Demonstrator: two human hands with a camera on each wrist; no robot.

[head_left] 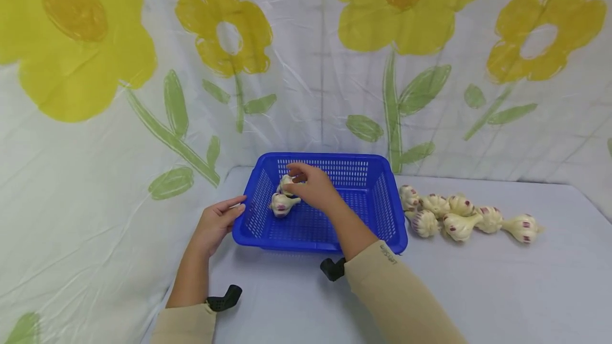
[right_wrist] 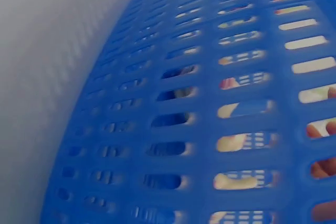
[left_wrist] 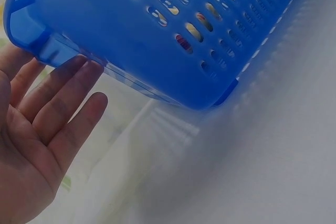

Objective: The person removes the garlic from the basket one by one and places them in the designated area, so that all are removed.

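Note:
A blue plastic basket (head_left: 325, 247) with slotted walls stands on the white-covered table. At its left rim is my left hand (head_left: 217, 224), with the thumb at the rim and fingers reaching beneath it; the left wrist view shows those fingertips against the rim's underside. Over the basket's left half is my right hand (head_left: 313, 187), its fingers spread apart from the thumb in a loose curve. Right at its fingertips lies one garlic bulb (head_left: 286, 183), partly hidden by the hand. Nearer the front rests a second garlic bulb (head_left: 282, 205), its stem pointing right.
Several garlic bulbs (head_left: 460, 226) lie grouped on the table, to the right of the basket. Farthest right in that group is one bulb (head_left: 523, 228) with its neck toward the others. A flower-printed curtain (head_left: 296, 94) hangs directly behind the table (head_left: 478, 285).

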